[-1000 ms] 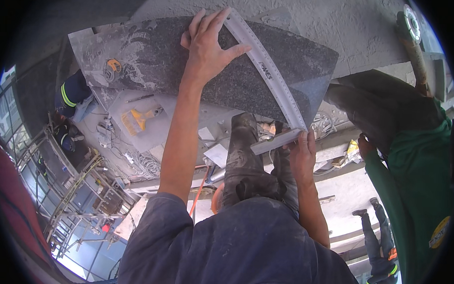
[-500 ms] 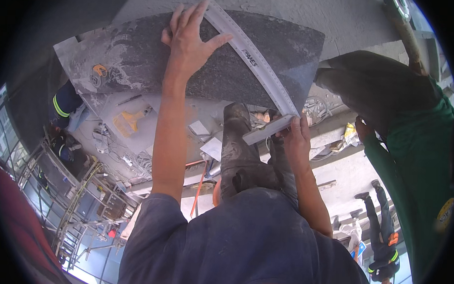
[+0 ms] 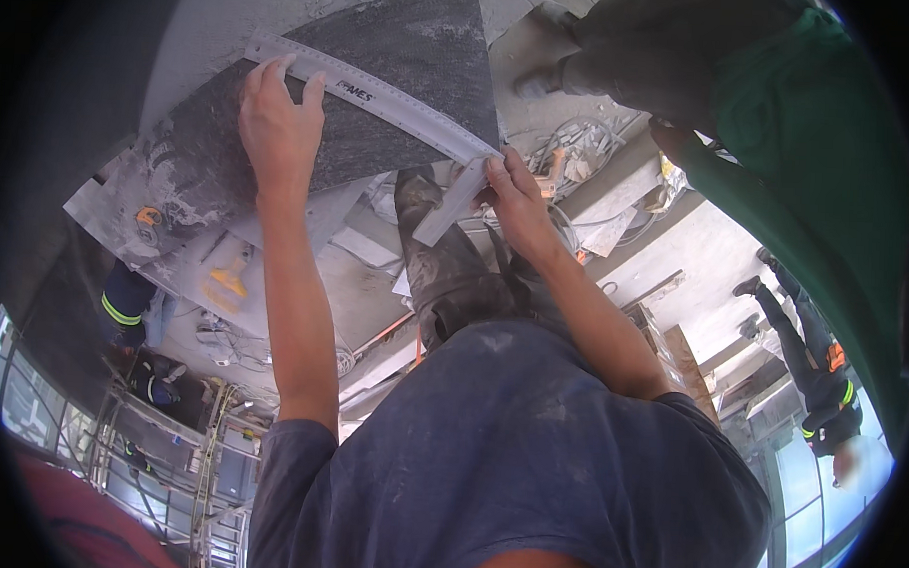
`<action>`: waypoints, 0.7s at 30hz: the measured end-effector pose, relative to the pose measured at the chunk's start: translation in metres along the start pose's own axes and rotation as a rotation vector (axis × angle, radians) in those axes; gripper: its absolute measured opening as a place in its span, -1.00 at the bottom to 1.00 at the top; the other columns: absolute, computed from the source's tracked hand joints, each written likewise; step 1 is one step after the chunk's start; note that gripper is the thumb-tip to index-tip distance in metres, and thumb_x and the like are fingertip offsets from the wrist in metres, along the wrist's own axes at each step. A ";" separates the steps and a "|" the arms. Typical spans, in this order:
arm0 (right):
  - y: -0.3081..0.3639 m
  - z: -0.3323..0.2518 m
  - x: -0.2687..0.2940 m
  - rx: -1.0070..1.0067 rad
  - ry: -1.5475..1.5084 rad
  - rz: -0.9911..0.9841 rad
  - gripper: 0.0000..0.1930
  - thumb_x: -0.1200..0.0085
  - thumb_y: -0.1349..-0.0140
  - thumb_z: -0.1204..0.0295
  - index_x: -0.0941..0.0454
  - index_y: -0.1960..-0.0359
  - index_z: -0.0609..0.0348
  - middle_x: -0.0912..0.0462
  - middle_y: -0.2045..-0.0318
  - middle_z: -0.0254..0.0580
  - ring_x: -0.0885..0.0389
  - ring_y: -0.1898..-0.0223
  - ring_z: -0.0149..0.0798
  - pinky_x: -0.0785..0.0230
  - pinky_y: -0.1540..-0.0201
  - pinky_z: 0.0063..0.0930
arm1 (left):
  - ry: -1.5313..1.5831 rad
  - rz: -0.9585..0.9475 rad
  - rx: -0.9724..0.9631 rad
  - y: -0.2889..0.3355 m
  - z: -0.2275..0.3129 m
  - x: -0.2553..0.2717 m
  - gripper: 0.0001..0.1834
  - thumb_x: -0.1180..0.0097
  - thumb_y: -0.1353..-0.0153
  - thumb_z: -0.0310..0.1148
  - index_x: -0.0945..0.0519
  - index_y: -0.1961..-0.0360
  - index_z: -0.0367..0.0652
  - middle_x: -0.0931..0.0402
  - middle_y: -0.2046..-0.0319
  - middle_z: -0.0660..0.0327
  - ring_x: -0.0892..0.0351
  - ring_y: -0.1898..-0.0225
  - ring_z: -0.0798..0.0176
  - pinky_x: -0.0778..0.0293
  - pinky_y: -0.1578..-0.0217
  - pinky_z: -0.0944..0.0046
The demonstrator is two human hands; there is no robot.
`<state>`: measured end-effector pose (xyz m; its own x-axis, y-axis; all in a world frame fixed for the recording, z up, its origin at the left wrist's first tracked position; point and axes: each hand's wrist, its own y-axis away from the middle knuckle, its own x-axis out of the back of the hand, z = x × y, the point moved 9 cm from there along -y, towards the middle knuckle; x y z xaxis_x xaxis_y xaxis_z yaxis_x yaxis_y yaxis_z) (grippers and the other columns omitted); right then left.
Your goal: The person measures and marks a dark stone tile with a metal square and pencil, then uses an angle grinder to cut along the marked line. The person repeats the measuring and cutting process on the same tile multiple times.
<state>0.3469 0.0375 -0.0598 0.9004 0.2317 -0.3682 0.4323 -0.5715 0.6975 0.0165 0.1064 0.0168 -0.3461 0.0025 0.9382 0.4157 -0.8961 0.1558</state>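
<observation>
A silver metal try square lies slantwise across a dark grey stone slab. Its long graduated blade runs from the slab's far edge to the corner near my right hand. The thick stock hangs past the slab's near edge, over my legs. With fingers and thumb bent onto the blade near its far end, my left hand presses it to the slab. My right hand is closed around the corner where stock and blade meet; some of its fingers are hidden beneath.
An orange tape measure sits on the slab's dusty left part. Below lies a yellow tool among cables. A person in a green top is close on the right. Scaffolding stands at lower left, with other workers farther off.
My view has turned, so slab and try square appear shifted left and the blade slants less. My left fingers, spread earlier, are now bent closer on the blade. My right hand keeps its grip.
</observation>
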 end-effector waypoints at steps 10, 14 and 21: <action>0.004 -0.007 0.006 0.035 0.127 0.024 -0.62 0.14 -0.80 0.20 -0.58 -0.17 0.30 -0.75 -0.01 -0.15 -0.68 0.06 -0.35 -0.58 -0.05 -0.38 | -0.148 -0.171 -0.051 0.025 0.051 -0.009 0.47 -0.73 0.05 0.26 -0.23 -0.53 -0.72 -0.17 -0.54 -0.39 -0.50 -0.45 -0.39 -0.63 -0.33 -0.15; 0.004 -0.010 0.005 0.070 0.081 0.023 -0.62 0.10 -0.79 0.22 -0.61 -0.17 0.30 -0.74 0.05 -0.18 -0.67 0.13 -0.36 -0.61 0.02 -0.40 | -0.145 -0.197 -0.036 0.025 0.049 -0.010 0.49 -0.73 0.07 0.29 -0.24 -0.53 -0.72 -0.18 -0.53 -0.39 -0.50 -0.45 -0.37 -0.67 -0.30 -0.14; -0.001 -0.005 0.007 0.074 0.012 0.019 -0.65 0.09 -0.78 0.24 -0.63 -0.17 0.29 -0.75 0.07 -0.21 -0.67 0.13 -0.37 -0.62 0.04 -0.40 | -0.155 -0.143 -0.084 0.024 0.051 -0.009 0.48 -0.72 0.08 0.31 -0.26 -0.51 -0.71 -0.22 -0.51 -0.36 -0.53 -0.41 -0.35 -0.66 -0.30 -0.13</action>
<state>0.3530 0.0434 -0.0603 0.9091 0.2297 -0.3475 0.4108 -0.6323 0.6568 0.0728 0.1074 0.0277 -0.2601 0.1947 0.9457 0.2980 -0.9154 0.2705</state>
